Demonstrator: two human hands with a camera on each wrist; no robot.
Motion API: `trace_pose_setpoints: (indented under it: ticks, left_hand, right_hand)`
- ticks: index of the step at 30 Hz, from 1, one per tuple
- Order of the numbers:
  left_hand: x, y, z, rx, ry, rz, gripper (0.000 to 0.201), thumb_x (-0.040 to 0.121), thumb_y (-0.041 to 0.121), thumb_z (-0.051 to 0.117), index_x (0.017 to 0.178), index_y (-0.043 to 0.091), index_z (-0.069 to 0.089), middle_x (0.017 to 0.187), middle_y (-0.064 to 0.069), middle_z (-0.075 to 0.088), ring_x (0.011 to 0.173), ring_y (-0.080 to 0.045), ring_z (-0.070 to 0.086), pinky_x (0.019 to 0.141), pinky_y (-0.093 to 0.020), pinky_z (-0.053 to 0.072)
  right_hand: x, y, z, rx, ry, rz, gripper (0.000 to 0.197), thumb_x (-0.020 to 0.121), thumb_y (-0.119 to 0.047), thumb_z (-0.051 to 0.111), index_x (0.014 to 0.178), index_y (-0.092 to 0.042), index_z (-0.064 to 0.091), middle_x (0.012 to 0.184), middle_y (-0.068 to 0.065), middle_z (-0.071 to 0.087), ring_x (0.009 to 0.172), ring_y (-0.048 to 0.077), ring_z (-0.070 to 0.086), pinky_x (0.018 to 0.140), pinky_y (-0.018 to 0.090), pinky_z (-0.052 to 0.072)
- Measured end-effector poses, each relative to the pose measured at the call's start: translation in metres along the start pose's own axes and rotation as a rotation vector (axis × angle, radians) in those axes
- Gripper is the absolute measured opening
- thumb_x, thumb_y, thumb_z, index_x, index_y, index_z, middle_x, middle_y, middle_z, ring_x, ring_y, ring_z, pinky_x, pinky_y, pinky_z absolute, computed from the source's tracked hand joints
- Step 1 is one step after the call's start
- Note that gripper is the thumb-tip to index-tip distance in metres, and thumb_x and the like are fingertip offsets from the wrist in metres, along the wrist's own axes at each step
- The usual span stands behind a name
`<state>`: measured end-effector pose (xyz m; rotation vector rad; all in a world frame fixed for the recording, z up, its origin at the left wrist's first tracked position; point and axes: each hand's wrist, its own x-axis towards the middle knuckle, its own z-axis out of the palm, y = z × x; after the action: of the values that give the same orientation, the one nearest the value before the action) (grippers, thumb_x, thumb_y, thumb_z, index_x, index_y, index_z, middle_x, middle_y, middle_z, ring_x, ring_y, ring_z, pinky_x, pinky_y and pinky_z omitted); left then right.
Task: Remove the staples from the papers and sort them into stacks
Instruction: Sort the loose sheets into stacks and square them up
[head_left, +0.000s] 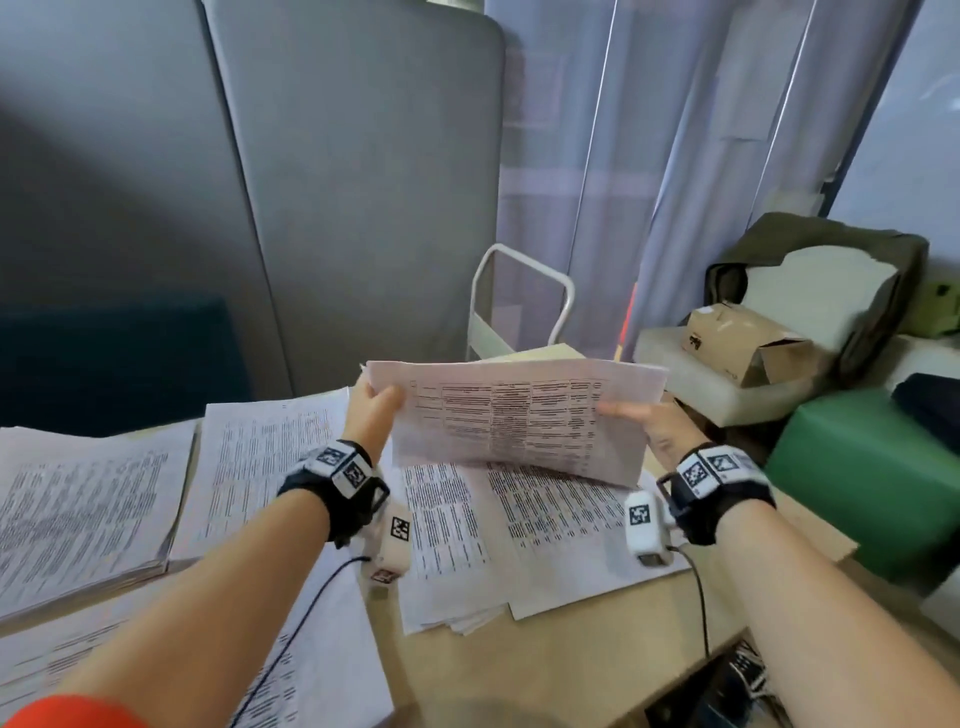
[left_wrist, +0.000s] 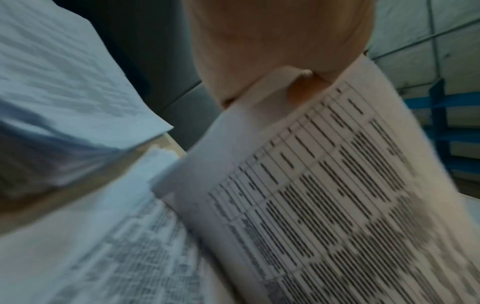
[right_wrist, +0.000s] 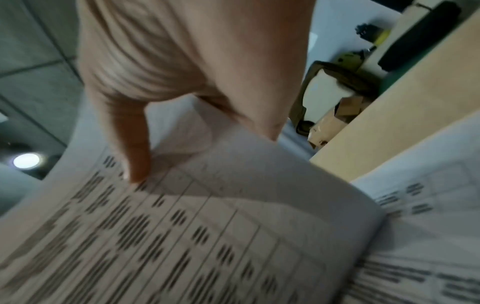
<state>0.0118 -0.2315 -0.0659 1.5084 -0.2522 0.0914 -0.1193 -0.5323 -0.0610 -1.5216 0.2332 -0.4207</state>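
Observation:
Both hands hold a printed table paper (head_left: 519, 421) up above the desk, tilted toward me. My left hand (head_left: 371, 402) pinches its upper left corner, thumb on the front; in the left wrist view the thumb (left_wrist: 298, 90) presses the paper (left_wrist: 324, 195). My right hand (head_left: 641, 418) grips the right edge, thumb on the printed side; the right wrist view shows that thumb (right_wrist: 135, 156) on the sheet (right_wrist: 182, 236). Under the held paper lie loose printed sheets (head_left: 519, 525). No staple is visible.
A thick paper stack (head_left: 78, 514) lies at the left and another stack (head_left: 260, 462) beside it on the wooden desk (head_left: 571, 670). More sheets (head_left: 322, 675) lie near me. A green box (head_left: 862, 467), a cardboard box (head_left: 737, 343) and a white metal frame (head_left: 519, 301) stand right and behind.

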Motion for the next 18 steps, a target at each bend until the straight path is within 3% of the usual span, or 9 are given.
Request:
trace_pose_setpoints:
  ticks: [1,4,6,8,9,12,14,15,18]
  left_hand:
    - [-0.003,0.002,0.008,-0.001,0.056,0.028,0.024,0.082,-0.006,0.045,0.094,0.013,0.054,0.082,0.004,0.058,0.08,-0.014,0.056,0.063,-0.018,0.048]
    - [-0.003,0.029,0.021,0.125,0.177,0.181,0.02,0.082,0.005,0.055,0.097,0.016,0.05,0.081,0.012,0.057,0.072,-0.003,0.057,0.067,-0.019,0.048]
    - [0.005,0.051,0.021,0.16,0.154,0.274,0.019,0.082,0.009,0.058,0.096,0.017,0.047,0.084,0.011,0.058,0.075,-0.003,0.059,0.068,-0.018,0.05]
    - [0.016,0.057,0.015,0.12,0.12,0.309,0.018,0.082,0.011,0.057,0.092,0.02,0.045,0.09,0.002,0.062,0.083,-0.017,0.064,0.072,-0.03,0.055]
    - [0.02,0.053,0.013,0.089,0.11,0.307,0.017,0.081,0.012,0.056,0.09,0.021,0.045,0.089,-0.001,0.062,0.083,-0.021,0.064,0.071,-0.034,0.055]
    - [0.02,0.017,0.009,0.094,0.082,0.111,0.024,0.079,0.016,0.049,0.102,0.013,0.047,0.093,-0.002,0.057,0.089,-0.023,0.059,0.078,-0.04,0.051]
    - [0.014,-0.004,0.013,0.112,0.029,-0.063,0.032,0.082,0.018,0.049,0.113,0.01,0.046,0.099,-0.002,0.056,0.102,-0.026,0.059,0.083,-0.04,0.05]
    - [0.013,-0.009,0.017,0.124,0.012,-0.086,0.029,0.085,0.014,0.049,0.113,0.01,0.045,0.098,-0.002,0.056,0.102,-0.026,0.058,0.082,-0.038,0.049]
    - [0.016,0.01,0.032,0.199,0.043,0.049,0.022,0.084,0.001,0.045,0.104,0.01,0.05,0.091,0.001,0.057,0.09,-0.02,0.059,0.077,-0.033,0.051]
  right_hand:
    - [-0.002,0.0,0.004,0.04,0.047,-0.016,0.08,0.028,-0.04,0.098,0.095,-0.006,0.074,0.094,0.009,0.076,0.086,0.019,0.072,0.082,0.033,0.057]
    - [0.001,-0.024,0.009,0.07,0.22,-0.131,0.025,0.065,-0.012,0.086,0.086,-0.013,0.072,0.074,-0.008,0.075,0.068,0.005,0.07,0.068,0.021,0.054]
    - [0.009,-0.047,0.007,0.066,0.256,-0.179,0.01,0.075,-0.012,0.082,0.081,-0.013,0.074,0.081,-0.003,0.076,0.075,0.012,0.073,0.069,0.026,0.056]
    - [0.017,-0.056,0.0,0.076,0.215,-0.178,0.016,0.072,-0.022,0.085,0.083,-0.014,0.077,0.092,0.006,0.077,0.085,0.025,0.074,0.076,0.036,0.058]
    - [0.019,-0.054,-0.003,0.07,0.201,-0.153,0.018,0.071,-0.024,0.086,0.083,-0.014,0.077,0.092,0.006,0.076,0.085,0.025,0.074,0.077,0.037,0.058]
    - [0.02,-0.022,-0.004,-0.001,0.204,-0.058,0.02,0.07,-0.022,0.084,0.084,-0.014,0.073,0.076,-0.005,0.075,0.068,0.008,0.071,0.071,0.029,0.052]
    - [0.017,0.0,0.003,-0.03,0.181,0.007,0.021,0.076,-0.012,0.08,0.095,-0.009,0.071,0.08,-0.003,0.075,0.065,0.004,0.069,0.071,0.029,0.053]
    - [0.018,0.008,0.007,-0.042,0.184,0.01,0.025,0.078,-0.009,0.078,0.101,-0.007,0.07,0.084,-0.001,0.075,0.066,0.005,0.07,0.071,0.028,0.056]
    - [0.022,0.002,0.018,-0.042,0.24,-0.005,0.031,0.074,-0.021,0.084,0.1,-0.006,0.072,0.085,0.003,0.076,0.078,0.017,0.073,0.082,0.038,0.059]
